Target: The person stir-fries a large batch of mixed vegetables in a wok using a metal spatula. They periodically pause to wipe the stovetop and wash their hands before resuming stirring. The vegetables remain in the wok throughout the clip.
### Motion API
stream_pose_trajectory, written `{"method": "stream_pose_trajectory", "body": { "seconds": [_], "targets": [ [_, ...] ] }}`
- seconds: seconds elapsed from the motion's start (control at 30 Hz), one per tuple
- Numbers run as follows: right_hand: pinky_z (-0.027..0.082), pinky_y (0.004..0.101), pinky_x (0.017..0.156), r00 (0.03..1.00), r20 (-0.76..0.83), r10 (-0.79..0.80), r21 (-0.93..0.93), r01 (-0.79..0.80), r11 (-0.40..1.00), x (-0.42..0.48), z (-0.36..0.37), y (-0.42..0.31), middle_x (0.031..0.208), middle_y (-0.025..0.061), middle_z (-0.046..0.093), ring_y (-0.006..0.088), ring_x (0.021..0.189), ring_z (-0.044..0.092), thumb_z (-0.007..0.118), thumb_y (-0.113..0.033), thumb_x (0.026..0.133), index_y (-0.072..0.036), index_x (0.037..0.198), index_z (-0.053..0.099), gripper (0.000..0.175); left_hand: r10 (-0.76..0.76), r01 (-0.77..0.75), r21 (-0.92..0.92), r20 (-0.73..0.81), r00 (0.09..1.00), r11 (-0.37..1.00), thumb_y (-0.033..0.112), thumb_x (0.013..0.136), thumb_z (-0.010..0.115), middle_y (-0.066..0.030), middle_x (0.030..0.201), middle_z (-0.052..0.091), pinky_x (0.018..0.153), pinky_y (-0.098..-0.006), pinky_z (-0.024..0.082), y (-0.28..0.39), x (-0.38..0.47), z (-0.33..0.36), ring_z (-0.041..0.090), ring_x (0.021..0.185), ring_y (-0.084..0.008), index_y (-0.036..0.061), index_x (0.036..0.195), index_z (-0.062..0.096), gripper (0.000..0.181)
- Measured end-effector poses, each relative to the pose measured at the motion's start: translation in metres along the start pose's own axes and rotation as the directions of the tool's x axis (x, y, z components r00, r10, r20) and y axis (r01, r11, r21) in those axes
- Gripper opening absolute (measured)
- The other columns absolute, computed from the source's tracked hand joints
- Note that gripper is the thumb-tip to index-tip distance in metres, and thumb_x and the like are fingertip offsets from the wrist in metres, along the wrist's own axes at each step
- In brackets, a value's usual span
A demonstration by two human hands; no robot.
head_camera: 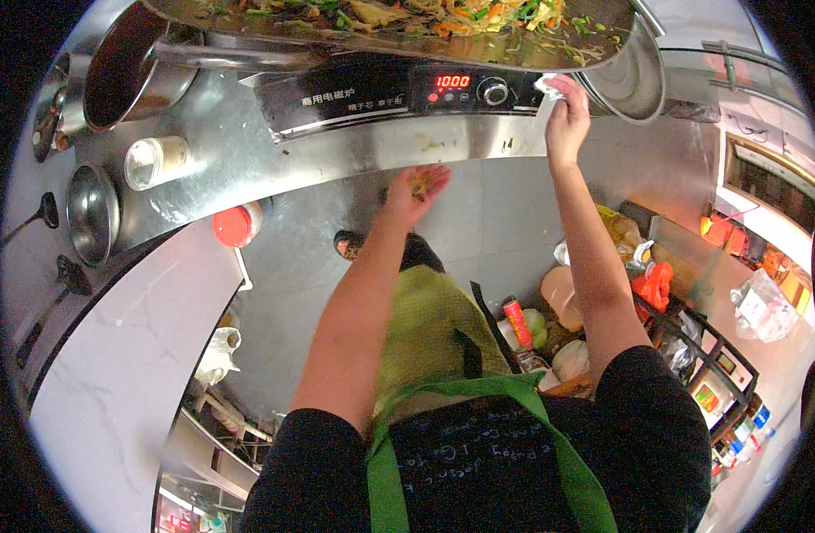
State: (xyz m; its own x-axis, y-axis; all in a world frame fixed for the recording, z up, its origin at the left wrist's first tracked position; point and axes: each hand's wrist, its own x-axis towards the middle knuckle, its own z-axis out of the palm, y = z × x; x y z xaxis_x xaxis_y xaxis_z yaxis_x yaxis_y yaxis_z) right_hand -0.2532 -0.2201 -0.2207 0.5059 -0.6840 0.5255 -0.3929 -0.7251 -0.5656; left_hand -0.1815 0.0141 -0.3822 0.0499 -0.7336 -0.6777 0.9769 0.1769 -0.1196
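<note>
My left hand (pixel 421 190) is cupped palm-up just below the front edge of the steel counter (pixel 354 158). Small yellowish food scraps (pixel 419 183) lie in its palm. My right hand (pixel 569 106) pinches a crumpled white cloth or tissue (pixel 552 88) at the right end of the black induction cooker panel (pixel 387 93). A few bits of food (pixel 434 142) stick to the steel ledge above my left hand. Over the cooker sits a wide pan (pixel 381 41) with shredded vegetables and noodle-like strands (pixel 487 16).
On the left stand a steel pot (pixel 124 73), a clear jar (pixel 155 162), a steel bowl (pixel 93 214) and a red-lidded tub (pixel 234 225). A round metal lid (pixel 624 80) leans at right. Bottles, bags and produce crowd a black rack (pixel 701 366) beside my right arm.
</note>
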Motion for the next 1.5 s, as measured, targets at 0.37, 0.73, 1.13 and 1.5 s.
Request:
{"method": "stream_pose_trajectory", "body": {
  "seconds": [0.37, 0.73, 1.13, 1.5],
  "targets": [
    [0.039, 0.0405, 0.096, 0.891, -0.161, 0.425, -0.188, -0.450, 0.873, -0.120, 0.030, 0.075, 0.111, 0.0129, 0.058, 0.0308, 0.105, 0.053, 0.045, 0.003, 0.078, -0.005, 0.105, 0.063, 0.033, 0.031, -0.027, 0.047, -0.073, 0.997, 0.999, 0.021, 0.088, 0.044, -0.0235, 0.110, 0.060, 0.096, -0.0489, 0.046, 0.017, -0.015, -0.012, 0.059, 0.102, -0.0382, -0.0089, 0.106, 0.056, 0.038],
    [0.028, 0.0442, 0.105, 0.925, 0.323, 0.201, 0.156, -0.261, 0.953, -0.171, 0.175, -0.156, 0.133, 0.0185, 0.043, 0.0371, 0.127, 0.035, 0.048, -0.009, 0.087, -0.001, 0.128, 0.047, 0.042, 0.413, -0.399, 0.158, -0.065, 0.908, 0.903, 0.023, 0.090, 0.040, -0.0221, 0.097, 0.063, 0.086, -0.0407, 0.052, 0.101, -0.075, -0.068, 0.063, 0.086, -0.0334, -0.0075, 0.092, 0.058, 0.035],
    [0.028, 0.0455, 0.103, 0.866, 0.308, 0.394, -0.162, -0.360, 0.919, -0.140, 0.309, -0.288, 0.141, 0.0209, 0.032, 0.0386, 0.128, 0.031, 0.049, -0.003, 0.078, 0.009, 0.133, 0.034, 0.058, 0.432, -0.485, -0.296, -0.231, 0.872, 0.823, 0.023, 0.089, 0.043, -0.0111, 0.080, 0.055, 0.079, -0.0388, 0.049, 0.152, -0.125, -0.095, 0.056, 0.083, -0.0245, 0.0020, 0.088, 0.055, 0.024],
    [0.031, 0.0440, 0.105, 0.992, 0.083, 0.095, -0.066, -0.090, 0.994, -0.048, 0.386, -0.264, 0.135, 0.0241, 0.040, 0.0379, 0.124, 0.038, 0.047, 0.003, 0.081, 0.006, 0.123, 0.049, 0.042, 0.419, -0.414, -0.408, -0.082, 0.904, 0.814, 0.021, 0.092, 0.037, -0.0228, 0.094, 0.061, 0.092, -0.0458, 0.050, 0.151, -0.156, -0.101, 0.060, 0.095, -0.0366, -0.0087, 0.093, 0.054, 0.034]
  ]
}}
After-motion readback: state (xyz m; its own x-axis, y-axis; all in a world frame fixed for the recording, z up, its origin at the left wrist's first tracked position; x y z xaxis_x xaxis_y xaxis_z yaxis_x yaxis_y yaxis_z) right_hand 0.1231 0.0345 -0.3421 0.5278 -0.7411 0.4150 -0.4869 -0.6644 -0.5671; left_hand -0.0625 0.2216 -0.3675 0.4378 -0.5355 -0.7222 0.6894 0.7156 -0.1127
